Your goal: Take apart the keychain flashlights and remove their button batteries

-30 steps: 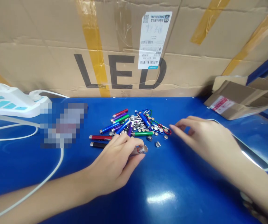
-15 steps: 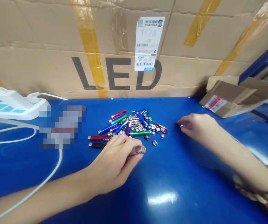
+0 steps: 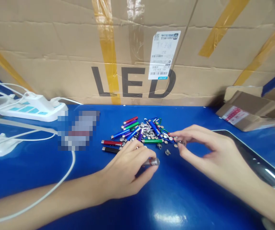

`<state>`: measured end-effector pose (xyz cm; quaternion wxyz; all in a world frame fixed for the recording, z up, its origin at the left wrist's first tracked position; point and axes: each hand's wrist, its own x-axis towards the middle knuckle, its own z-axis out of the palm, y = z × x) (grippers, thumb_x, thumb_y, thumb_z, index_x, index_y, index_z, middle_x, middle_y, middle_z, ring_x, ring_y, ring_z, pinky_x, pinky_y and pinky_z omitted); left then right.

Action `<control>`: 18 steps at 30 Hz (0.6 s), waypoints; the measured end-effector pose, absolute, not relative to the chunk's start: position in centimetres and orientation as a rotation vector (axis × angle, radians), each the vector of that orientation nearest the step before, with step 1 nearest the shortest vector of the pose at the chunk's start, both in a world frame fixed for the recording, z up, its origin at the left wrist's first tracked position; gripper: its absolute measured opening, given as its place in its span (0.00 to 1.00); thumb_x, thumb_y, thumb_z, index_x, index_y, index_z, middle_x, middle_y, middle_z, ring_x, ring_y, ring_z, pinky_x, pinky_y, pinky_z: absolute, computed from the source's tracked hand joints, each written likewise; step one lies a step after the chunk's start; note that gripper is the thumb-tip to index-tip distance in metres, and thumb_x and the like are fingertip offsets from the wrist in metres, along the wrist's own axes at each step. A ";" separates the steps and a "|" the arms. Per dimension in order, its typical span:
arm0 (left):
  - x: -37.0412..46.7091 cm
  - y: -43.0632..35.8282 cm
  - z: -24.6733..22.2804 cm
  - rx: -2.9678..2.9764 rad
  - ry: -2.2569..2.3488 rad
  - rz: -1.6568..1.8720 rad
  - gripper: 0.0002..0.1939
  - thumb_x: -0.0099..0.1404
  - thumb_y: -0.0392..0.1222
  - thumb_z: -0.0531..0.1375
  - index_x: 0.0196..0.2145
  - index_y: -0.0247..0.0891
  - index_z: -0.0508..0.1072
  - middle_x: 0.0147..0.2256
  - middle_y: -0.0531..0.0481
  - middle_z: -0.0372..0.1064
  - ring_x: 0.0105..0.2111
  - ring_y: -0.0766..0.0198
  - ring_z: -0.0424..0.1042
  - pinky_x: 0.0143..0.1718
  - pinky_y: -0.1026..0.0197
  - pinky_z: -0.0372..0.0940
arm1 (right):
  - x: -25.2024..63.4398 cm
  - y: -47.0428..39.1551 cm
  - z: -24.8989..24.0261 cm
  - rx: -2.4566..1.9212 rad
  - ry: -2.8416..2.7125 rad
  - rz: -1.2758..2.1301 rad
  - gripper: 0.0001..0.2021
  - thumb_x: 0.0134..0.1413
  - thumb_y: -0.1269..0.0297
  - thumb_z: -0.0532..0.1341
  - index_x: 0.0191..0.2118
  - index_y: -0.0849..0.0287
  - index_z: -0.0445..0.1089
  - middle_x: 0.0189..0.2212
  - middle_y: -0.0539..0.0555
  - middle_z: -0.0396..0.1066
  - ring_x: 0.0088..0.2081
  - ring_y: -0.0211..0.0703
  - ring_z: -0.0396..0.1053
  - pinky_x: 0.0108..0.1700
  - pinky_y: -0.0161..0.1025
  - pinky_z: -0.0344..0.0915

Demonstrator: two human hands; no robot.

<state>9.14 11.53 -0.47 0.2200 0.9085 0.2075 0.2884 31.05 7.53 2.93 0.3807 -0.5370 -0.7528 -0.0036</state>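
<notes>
Gripping a small tube-shaped flashlight (image 3: pixel 151 162), the left hand (image 3: pixel 128 171) has its fingers curled round the barrel, and only the silvery metal end pokes out past the thumb, low over the blue table (image 3: pixel 171 198). Over on the other side, the right hand (image 3: pixel 208 153) has thumb and forefinger pinched together on something tiny at the edge of the heap; it looks like a button cell, though it's too small to say for sure. That heap (image 3: pixel 141 132) lies just beyond both hands: little flashlights in red, blue, green, purple and black, mixed with round silver button cells (image 3: pixel 167 152) and coloured clip hooks. Behind it all stands a big cardboard box (image 3: pixel 56 64) with "LED" printed in bold black capitals, crossed by yellow tape, and a white shipping label (image 3: pixel 162 54) carrying barcodes; its small print can't be read from here. Far left, a white power strip (image 3: pixel 29 108) with its cables trailing across the table. Right side, a dark tablet (image 3: pixel 252 156) lies flat, and a small brown carton (image 3: pixel 250 110) with a red-and-white sticker sits behind it.
</notes>
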 end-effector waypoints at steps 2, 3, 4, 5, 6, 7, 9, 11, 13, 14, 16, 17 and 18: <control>9.2 11.6 -0.5 2.530 0.568 0.801 0.02 0.66 0.34 0.54 0.36 0.36 0.66 0.31 0.51 0.64 0.35 0.63 0.61 0.38 0.60 0.59 | 30.3 7.1 3.0 -1.318 -1.930 0.082 0.07 0.52 0.71 0.59 0.37 0.60 0.74 0.30 0.52 0.72 0.30 0.37 0.70 0.33 0.33 0.69; 9.2 11.6 -0.5 2.540 0.566 0.797 0.02 0.66 0.34 0.54 0.36 0.36 0.66 0.30 0.51 0.64 0.35 0.62 0.61 0.38 0.60 0.59 | 30.1 7.0 2.9 -1.295 -1.942 0.113 0.07 0.52 0.72 0.59 0.36 0.59 0.74 0.30 0.52 0.71 0.31 0.37 0.70 0.33 0.33 0.69; 9.2 11.6 -0.5 2.548 0.565 0.793 0.02 0.65 0.34 0.54 0.35 0.36 0.66 0.30 0.51 0.64 0.35 0.62 0.61 0.38 0.60 0.59 | 29.9 6.9 2.8 -1.271 -1.959 0.130 0.07 0.52 0.73 0.59 0.36 0.59 0.74 0.30 0.52 0.71 0.31 0.37 0.70 0.33 0.33 0.69; 9.2 11.6 -0.5 2.553 0.563 0.794 0.02 0.65 0.34 0.54 0.35 0.36 0.66 0.29 0.51 0.65 0.35 0.62 0.61 0.38 0.60 0.59 | 29.8 6.8 2.7 -1.252 -1.982 0.137 0.07 0.52 0.73 0.59 0.36 0.59 0.73 0.30 0.52 0.71 0.32 0.37 0.70 0.33 0.33 0.69; 9.2 11.6 -0.5 2.555 0.561 0.798 0.03 0.65 0.34 0.54 0.35 0.36 0.67 0.29 0.51 0.65 0.35 0.62 0.60 0.38 0.60 0.59 | 29.7 6.8 2.6 -1.236 -2.004 0.130 0.07 0.52 0.74 0.59 0.36 0.59 0.73 0.31 0.52 0.71 0.32 0.37 0.70 0.34 0.33 0.69; 9.2 11.6 -0.5 2.557 0.558 0.803 0.03 0.65 0.34 0.54 0.35 0.36 0.67 0.29 0.51 0.65 0.35 0.62 0.60 0.38 0.60 0.59 | 29.7 6.8 2.4 -1.222 -2.024 0.112 0.08 0.53 0.75 0.60 0.37 0.59 0.73 0.31 0.52 0.70 0.33 0.37 0.70 0.34 0.33 0.69; 9.2 11.6 -0.5 2.566 0.550 0.805 0.03 0.66 0.34 0.54 0.35 0.36 0.67 0.30 0.51 0.66 0.35 0.61 0.60 0.39 0.59 0.59 | 29.8 6.9 2.0 -1.198 -2.054 0.061 0.08 0.53 0.75 0.60 0.37 0.59 0.73 0.33 0.53 0.70 0.34 0.37 0.70 0.36 0.33 0.69; 9.2 11.6 -0.4 2.583 0.558 0.795 0.03 0.65 0.34 0.54 0.35 0.36 0.67 0.30 0.51 0.66 0.35 0.62 0.61 0.40 0.59 0.58 | 29.9 7.0 1.8 -1.188 -2.065 0.023 0.07 0.53 0.76 0.60 0.38 0.61 0.72 0.34 0.54 0.69 0.36 0.37 0.70 0.38 0.33 0.69; 9.2 11.6 -0.3 2.591 0.580 0.796 0.03 0.65 0.34 0.54 0.34 0.36 0.67 0.30 0.51 0.67 0.35 0.62 0.61 0.40 0.59 0.58 | 29.9 7.0 1.7 -1.195 -2.063 0.020 0.07 0.54 0.75 0.60 0.38 0.61 0.73 0.34 0.54 0.69 0.36 0.38 0.70 0.38 0.33 0.69; 9.2 11.6 -0.3 2.589 0.593 0.807 0.03 0.65 0.34 0.54 0.34 0.36 0.67 0.30 0.52 0.67 0.35 0.62 0.61 0.40 0.59 0.58 | 29.9 7.0 1.8 -1.205 -2.059 0.037 0.07 0.54 0.75 0.60 0.38 0.61 0.73 0.34 0.54 0.70 0.35 0.38 0.70 0.38 0.33 0.69; 9.2 11.6 -0.3 2.583 0.605 0.835 0.03 0.64 0.34 0.55 0.33 0.36 0.67 0.29 0.52 0.67 0.35 0.62 0.62 0.39 0.59 0.58 | 29.7 6.9 1.9 -1.224 -2.031 0.090 0.07 0.53 0.74 0.61 0.38 0.59 0.74 0.33 0.53 0.71 0.35 0.38 0.70 0.36 0.33 0.69; 9.2 11.6 -0.3 2.582 0.602 0.849 0.03 0.64 0.34 0.55 0.33 0.37 0.67 0.29 0.52 0.67 0.35 0.62 0.62 0.39 0.59 0.58 | 29.6 6.8 2.0 -1.234 -2.004 0.121 0.07 0.53 0.73 0.62 0.38 0.58 0.74 0.33 0.52 0.72 0.34 0.38 0.71 0.36 0.34 0.70; 9.3 11.6 -0.3 2.582 0.598 0.858 0.02 0.64 0.34 0.55 0.33 0.37 0.67 0.29 0.52 0.67 0.35 0.62 0.62 0.39 0.59 0.58 | 29.4 6.7 2.0 -1.243 -1.970 0.153 0.07 0.52 0.73 0.62 0.38 0.56 0.74 0.32 0.52 0.73 0.34 0.39 0.71 0.36 0.34 0.70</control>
